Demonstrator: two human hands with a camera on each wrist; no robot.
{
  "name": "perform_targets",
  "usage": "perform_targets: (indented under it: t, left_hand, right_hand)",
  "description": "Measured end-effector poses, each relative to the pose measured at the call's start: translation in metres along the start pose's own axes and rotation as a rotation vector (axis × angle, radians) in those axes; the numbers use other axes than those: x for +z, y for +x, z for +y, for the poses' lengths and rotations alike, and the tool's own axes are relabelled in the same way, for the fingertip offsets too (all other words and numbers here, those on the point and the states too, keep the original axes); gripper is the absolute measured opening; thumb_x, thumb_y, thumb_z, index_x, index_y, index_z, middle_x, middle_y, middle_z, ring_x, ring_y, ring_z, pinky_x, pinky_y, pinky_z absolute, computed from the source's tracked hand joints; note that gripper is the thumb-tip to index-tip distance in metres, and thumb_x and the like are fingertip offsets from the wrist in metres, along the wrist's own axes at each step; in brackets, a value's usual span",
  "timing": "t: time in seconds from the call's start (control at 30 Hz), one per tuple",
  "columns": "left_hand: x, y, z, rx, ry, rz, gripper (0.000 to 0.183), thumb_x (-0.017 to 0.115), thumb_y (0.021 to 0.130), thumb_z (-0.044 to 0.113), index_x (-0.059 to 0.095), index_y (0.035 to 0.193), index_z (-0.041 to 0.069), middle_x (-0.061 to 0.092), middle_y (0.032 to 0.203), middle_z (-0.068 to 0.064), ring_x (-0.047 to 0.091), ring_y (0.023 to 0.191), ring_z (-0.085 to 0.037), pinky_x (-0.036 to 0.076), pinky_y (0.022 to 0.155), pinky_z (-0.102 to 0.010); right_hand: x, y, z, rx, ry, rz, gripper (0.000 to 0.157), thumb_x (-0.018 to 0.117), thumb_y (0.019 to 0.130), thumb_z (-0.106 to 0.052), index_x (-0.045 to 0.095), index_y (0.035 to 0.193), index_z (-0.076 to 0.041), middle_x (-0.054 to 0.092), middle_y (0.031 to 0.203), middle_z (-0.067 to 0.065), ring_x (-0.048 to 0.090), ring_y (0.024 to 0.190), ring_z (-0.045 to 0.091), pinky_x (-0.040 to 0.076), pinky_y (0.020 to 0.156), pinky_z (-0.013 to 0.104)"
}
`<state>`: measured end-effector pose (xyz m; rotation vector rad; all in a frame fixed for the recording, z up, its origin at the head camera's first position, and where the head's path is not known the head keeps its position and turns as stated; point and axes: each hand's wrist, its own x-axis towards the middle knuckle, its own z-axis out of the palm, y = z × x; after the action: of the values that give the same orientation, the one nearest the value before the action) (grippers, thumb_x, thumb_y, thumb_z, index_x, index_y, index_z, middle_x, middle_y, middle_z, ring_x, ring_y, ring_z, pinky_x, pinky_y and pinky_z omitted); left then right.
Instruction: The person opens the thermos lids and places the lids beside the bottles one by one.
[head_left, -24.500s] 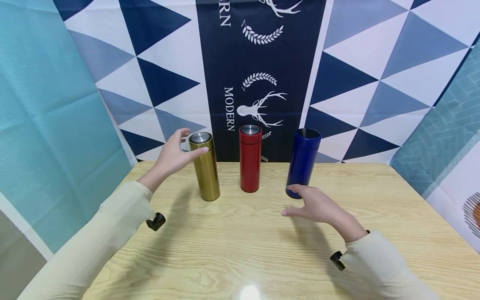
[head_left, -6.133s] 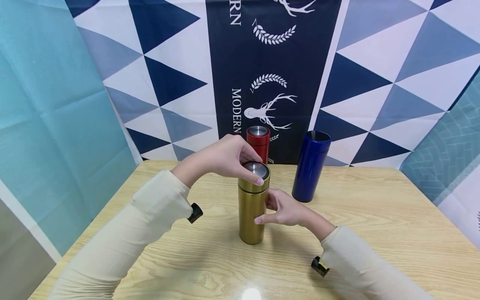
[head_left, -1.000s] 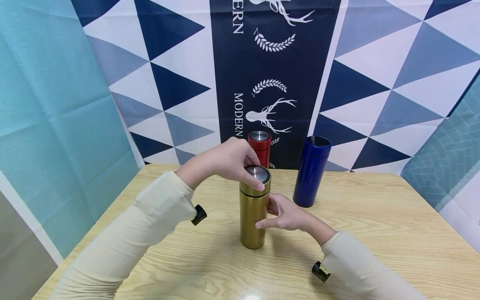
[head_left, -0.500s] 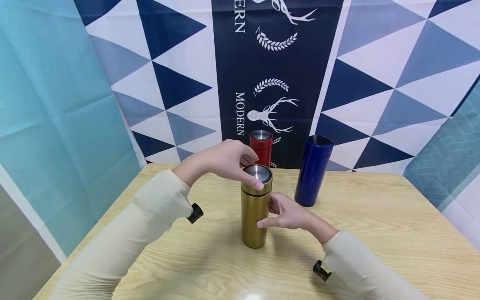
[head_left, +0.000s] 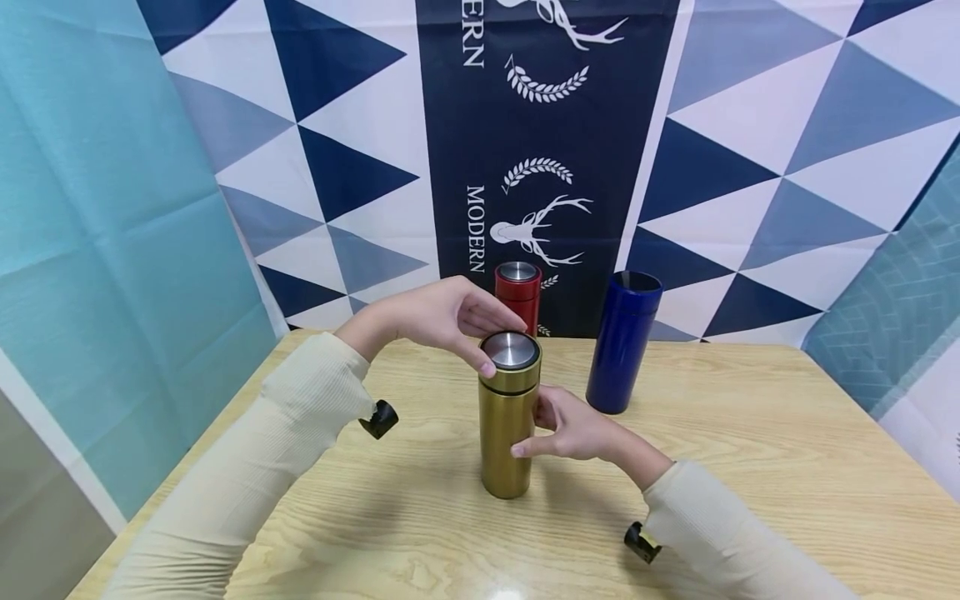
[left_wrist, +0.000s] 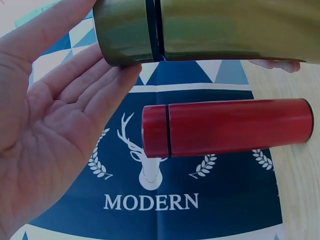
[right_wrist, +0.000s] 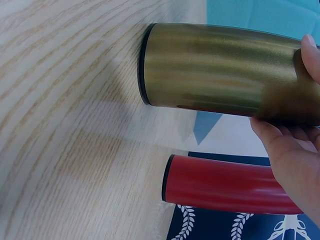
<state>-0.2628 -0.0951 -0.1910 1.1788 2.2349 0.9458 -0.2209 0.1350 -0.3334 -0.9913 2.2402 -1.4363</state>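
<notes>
A gold thermos flask [head_left: 506, 433] stands upright on the table, its steel-topped lid [head_left: 512, 350] in place. My right hand [head_left: 573, 427] holds its body from the right, thumb in front and fingers behind; the right wrist view shows thumb and fingers on opposite sides of the gold flask [right_wrist: 215, 70]. At the lid's left side is my left hand [head_left: 438, 321], with the thumb tip at the front rim and the fingers stretched out behind. In the left wrist view that hand [left_wrist: 55, 110] has straight fingers, their tips at the lid's edge; whether they press cannot be told.
Behind the gold flask stands a red thermos flask [head_left: 519, 292], partly hidden by it. A blue flask [head_left: 624, 342] with a dark top stands to the back right. The wooden table [head_left: 735, 417] meets a patterned cloth [head_left: 540, 133] at its back edge.
My left hand has loosened from the lid, shifting left with its fingers straighter. My right hand stays on the gold flask. Since the earliest frame, the gold flask has come forward and right.
</notes>
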Motion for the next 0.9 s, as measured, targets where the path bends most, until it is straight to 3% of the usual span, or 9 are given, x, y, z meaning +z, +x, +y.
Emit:
perform_targets:
  t: [0.27, 0.43, 0.53, 0.7, 0.9]
  left_hand:
    - [0.000, -0.001, 0.004, -0.026, 0.051, 0.013, 0.060, 0.083, 0.074, 0.013, 0.060, 0.129, 0.008, 0.064, 0.130, -0.006, 0.064, 0.118, -0.016, 0.051, 0.100, -0.028]
    - [0.002, -0.001, 0.008, -0.049, 0.090, 0.031, 0.059, 0.083, 0.074, 0.016, 0.061, 0.128, 0.009, 0.066, 0.127, -0.005, 0.065, 0.115, -0.016, 0.052, 0.099, -0.028]
    - [0.003, -0.002, 0.011, -0.075, 0.114, 0.050, 0.057, 0.084, 0.073, 0.018, 0.063, 0.126, 0.010, 0.067, 0.125, -0.004, 0.066, 0.113, -0.015, 0.053, 0.097, -0.028]
    - [0.006, -0.001, 0.016, -0.109, 0.155, 0.074, 0.055, 0.085, 0.072, 0.020, 0.065, 0.123, 0.010, 0.070, 0.120, -0.003, 0.068, 0.109, -0.013, 0.054, 0.095, -0.026]
    - [0.009, -0.001, 0.024, -0.138, 0.208, 0.100, 0.053, 0.085, 0.072, 0.023, 0.067, 0.120, 0.010, 0.072, 0.115, -0.001, 0.069, 0.105, -0.012, 0.055, 0.092, -0.025]
  right_hand:
    - [0.000, 0.000, 0.000, -0.003, 0.006, -0.001, 0.067, 0.074, 0.083, -0.012, 0.039, 0.137, 0.006, 0.054, 0.134, 0.025, 0.055, 0.124, 0.035, 0.043, 0.108, 0.046]
    - [0.000, 0.001, 0.001, 0.004, -0.007, 0.003, 0.066, 0.074, 0.083, -0.013, 0.040, 0.136, 0.005, 0.055, 0.133, 0.023, 0.057, 0.122, 0.026, 0.045, 0.108, 0.039]
    - [0.001, 0.001, 0.000, 0.003, 0.005, 0.001, 0.066, 0.074, 0.082, -0.012, 0.040, 0.136, 0.006, 0.055, 0.133, 0.024, 0.057, 0.122, 0.028, 0.045, 0.108, 0.037]
    - [0.001, 0.000, 0.000, 0.009, 0.019, 0.000, 0.067, 0.075, 0.082, -0.011, 0.040, 0.137, 0.005, 0.055, 0.134, 0.024, 0.055, 0.124, 0.035, 0.044, 0.108, 0.041]
    - [0.001, 0.000, 0.000, 0.028, 0.011, 0.001, 0.068, 0.075, 0.082, -0.013, 0.039, 0.138, 0.003, 0.054, 0.135, 0.021, 0.054, 0.125, 0.034, 0.042, 0.109, 0.048]
